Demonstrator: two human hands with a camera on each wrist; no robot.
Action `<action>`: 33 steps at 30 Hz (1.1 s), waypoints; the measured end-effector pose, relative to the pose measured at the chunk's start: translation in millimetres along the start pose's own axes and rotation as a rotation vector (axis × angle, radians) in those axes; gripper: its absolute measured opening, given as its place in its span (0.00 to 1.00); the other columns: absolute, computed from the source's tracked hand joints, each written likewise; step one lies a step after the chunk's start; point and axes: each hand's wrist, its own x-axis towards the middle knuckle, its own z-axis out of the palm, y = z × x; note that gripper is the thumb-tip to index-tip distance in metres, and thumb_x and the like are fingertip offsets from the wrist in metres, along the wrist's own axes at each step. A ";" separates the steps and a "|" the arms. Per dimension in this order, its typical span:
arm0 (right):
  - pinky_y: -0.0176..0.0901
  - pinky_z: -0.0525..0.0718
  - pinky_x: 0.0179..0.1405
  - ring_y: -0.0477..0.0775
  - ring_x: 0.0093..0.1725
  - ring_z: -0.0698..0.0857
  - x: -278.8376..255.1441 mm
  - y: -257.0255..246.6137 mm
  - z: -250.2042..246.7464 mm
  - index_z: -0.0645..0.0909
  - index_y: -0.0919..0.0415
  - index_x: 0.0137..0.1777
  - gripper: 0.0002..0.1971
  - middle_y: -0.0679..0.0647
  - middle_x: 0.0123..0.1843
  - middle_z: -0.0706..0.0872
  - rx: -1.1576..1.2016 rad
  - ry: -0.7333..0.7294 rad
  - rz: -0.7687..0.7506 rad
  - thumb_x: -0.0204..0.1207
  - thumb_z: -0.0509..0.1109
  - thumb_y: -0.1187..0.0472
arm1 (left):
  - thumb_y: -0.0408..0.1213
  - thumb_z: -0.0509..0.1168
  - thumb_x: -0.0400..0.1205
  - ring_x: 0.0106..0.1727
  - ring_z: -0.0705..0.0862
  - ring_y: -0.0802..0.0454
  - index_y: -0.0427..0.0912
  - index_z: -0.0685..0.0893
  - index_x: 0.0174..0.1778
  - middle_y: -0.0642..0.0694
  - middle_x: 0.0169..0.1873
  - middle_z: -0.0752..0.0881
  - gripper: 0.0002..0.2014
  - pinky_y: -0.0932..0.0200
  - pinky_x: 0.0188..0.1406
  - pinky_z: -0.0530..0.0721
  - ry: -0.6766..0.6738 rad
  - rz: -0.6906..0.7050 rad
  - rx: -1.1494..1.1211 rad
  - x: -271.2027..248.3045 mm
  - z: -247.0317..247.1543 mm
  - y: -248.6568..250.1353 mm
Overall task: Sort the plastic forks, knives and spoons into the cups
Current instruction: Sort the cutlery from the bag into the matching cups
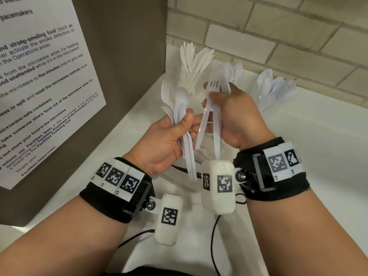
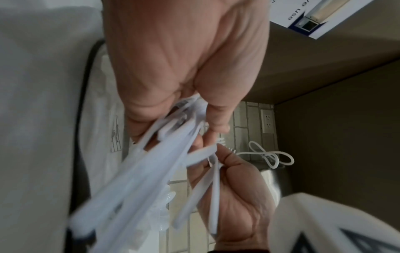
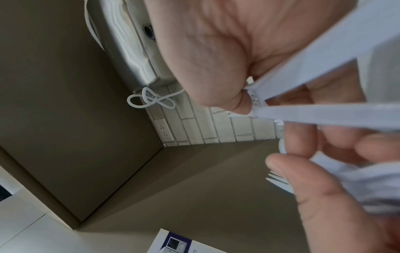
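My left hand [image 1: 180,124] grips a mixed bundle of white plastic cutlery [image 1: 180,108], with forks and a spoon fanned out at its top; the blurred handles [image 2: 138,179] fill the left wrist view. My right hand [image 1: 214,96] pinches two white forks [image 1: 211,116] near their heads, handles [image 3: 314,113] hanging down and splayed apart. At the back stand three clear cups: one with knives [image 1: 194,58], one with forks [image 1: 233,71] partly hidden behind my right hand, one with spoons [image 1: 273,84]. Both hands hover in front of the cups, close together.
A brown cabinet side [image 1: 123,56] with a printed microwave notice [image 1: 41,80] rises on the left. A tiled wall [image 1: 278,36] runs behind the cups. The white counter [image 1: 298,136] extends to the right. Black cables [image 1: 214,246] trail from the wrist cameras.
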 end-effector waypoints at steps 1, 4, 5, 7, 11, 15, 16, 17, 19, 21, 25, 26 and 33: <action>0.57 0.89 0.34 0.52 0.26 0.82 1.2 -2.3 -1.1 0.77 0.58 0.63 0.12 0.56 0.39 0.79 -0.005 0.011 -0.011 0.84 0.57 0.66 | 0.43 0.66 0.74 0.37 0.86 0.56 0.43 0.82 0.57 0.47 0.45 0.91 0.16 0.59 0.40 0.85 0.007 0.004 0.045 0.2 -0.2 -0.4; 0.42 0.75 0.20 0.52 0.19 0.71 6.6 -7.3 -4.5 0.74 0.55 0.60 0.07 0.57 0.39 0.77 -0.009 0.016 -0.042 0.86 0.59 0.57 | 0.40 0.66 0.77 0.32 0.84 0.56 0.46 0.81 0.57 0.51 0.33 0.82 0.13 0.58 0.36 0.86 0.021 -0.009 0.157 -0.5 -1.7 -0.7; 0.39 0.70 0.20 0.50 0.19 0.69 9.2 -7.8 -6.6 0.74 0.56 0.58 0.09 0.57 0.38 0.78 -0.045 0.020 -0.054 0.84 0.63 0.53 | 0.36 0.66 0.80 0.31 0.84 0.56 0.44 0.79 0.59 0.50 0.32 0.80 0.12 0.58 0.36 0.87 0.011 -0.021 0.197 -0.8 -2.4 -0.7; 0.37 0.66 0.20 0.49 0.18 0.67 14.6 -8.1 -10.2 0.77 0.61 0.54 0.14 0.56 0.36 0.80 -0.111 0.011 -0.073 0.77 0.73 0.52 | 0.28 0.64 0.82 0.28 0.80 0.55 0.41 0.77 0.63 0.48 0.30 0.78 0.14 0.57 0.33 0.86 -0.030 -0.051 0.302 -2.2 -3.1 -1.1; 0.35 0.62 0.20 0.47 0.20 0.65 25.0 -4.1 -16.0 0.85 0.61 0.48 0.12 0.51 0.31 0.81 -0.163 -0.090 0.023 0.67 0.81 0.59 | 0.27 0.68 0.77 0.25 0.70 0.55 0.31 0.73 0.64 0.41 0.33 0.70 0.20 0.59 0.26 0.72 -0.106 -0.084 0.417 -3.1 -2.7 -0.2; 0.33 0.60 0.15 0.44 0.17 0.64 29.0 3.7 -19.4 0.83 0.64 0.52 0.18 0.53 0.29 0.76 -0.150 -0.273 0.131 0.64 0.80 0.58 | 0.32 0.70 0.72 0.22 0.66 0.54 0.41 0.81 0.54 0.44 0.29 0.72 0.15 0.61 0.21 0.67 -0.156 -0.122 0.472 -6.9 -1.6 2.1; 0.33 0.60 0.15 0.44 0.17 0.64 28.7 4.8 -18.6 0.83 0.65 0.52 0.18 0.54 0.30 0.76 -0.154 -0.281 0.133 0.65 0.80 0.58 | 0.33 0.71 0.73 0.22 0.66 0.54 0.43 0.82 0.52 0.45 0.29 0.73 0.12 0.61 0.21 0.66 -0.155 -0.124 0.508 -7.7 -2.2 2.1; 0.33 0.60 0.15 0.44 0.17 0.65 28.2 5.6 -18.0 0.83 0.65 0.49 0.14 0.54 0.29 0.77 -0.158 -0.268 0.127 0.67 0.79 0.59 | 0.33 0.70 0.77 0.22 0.66 0.54 0.43 0.82 0.52 0.46 0.28 0.75 0.10 0.60 0.22 0.67 -0.151 -0.127 0.538 -8.1 -2.6 1.7; 0.34 0.61 0.16 0.46 0.19 0.66 28.1 5.3 -18.4 0.82 0.63 0.42 0.08 0.54 0.29 0.78 -0.169 -0.191 0.102 0.71 0.78 0.61 | 0.33 0.66 0.82 0.23 0.68 0.55 0.40 0.82 0.55 0.43 0.33 0.77 0.07 0.60 0.23 0.69 -0.134 -0.138 0.578 -7.5 -4.1 -0.1; 0.37 0.63 0.19 0.47 0.21 0.68 29.3 3.3 -21.2 0.81 0.61 0.42 0.08 0.55 0.31 0.83 -0.163 -0.070 0.052 0.72 0.78 0.60 | 0.34 0.64 0.84 0.24 0.71 0.55 0.39 0.82 0.56 0.39 0.38 0.77 0.07 0.58 0.24 0.72 -0.121 -0.145 0.621 -6.4 -5.6 -2.1; 0.40 0.71 0.24 0.52 0.33 0.85 29.2 -8.5 -21.4 0.78 0.58 0.50 0.06 0.57 0.39 0.92 -0.026 0.082 -0.097 0.81 0.68 0.56 | 0.42 0.63 0.84 0.27 0.75 0.54 0.43 0.79 0.59 0.42 0.37 0.80 0.10 0.54 0.28 0.79 -0.119 -0.137 0.782 -5.1 -7.7 -7.2; 0.43 0.77 0.28 0.56 0.37 0.89 28.6 -13.3 -20.8 0.77 0.59 0.52 0.07 0.56 0.37 0.92 0.029 0.129 -0.142 0.83 0.66 0.56 | 0.43 0.62 0.85 0.29 0.76 0.53 0.44 0.78 0.60 0.44 0.35 0.80 0.11 0.54 0.30 0.80 -0.114 -0.140 0.827 -4.8 -7.2 -8.4; 0.41 0.82 0.21 0.47 0.18 0.74 18.6 -29.0 -13.7 0.71 0.63 0.74 0.27 0.53 0.35 0.83 -0.367 0.094 -0.182 0.76 0.73 0.58 | 0.49 0.60 0.84 0.40 0.80 0.52 0.51 0.71 0.70 0.45 0.50 0.83 0.18 0.53 0.41 0.80 -0.088 -0.078 1.047 -1.6 -5.3 -5.9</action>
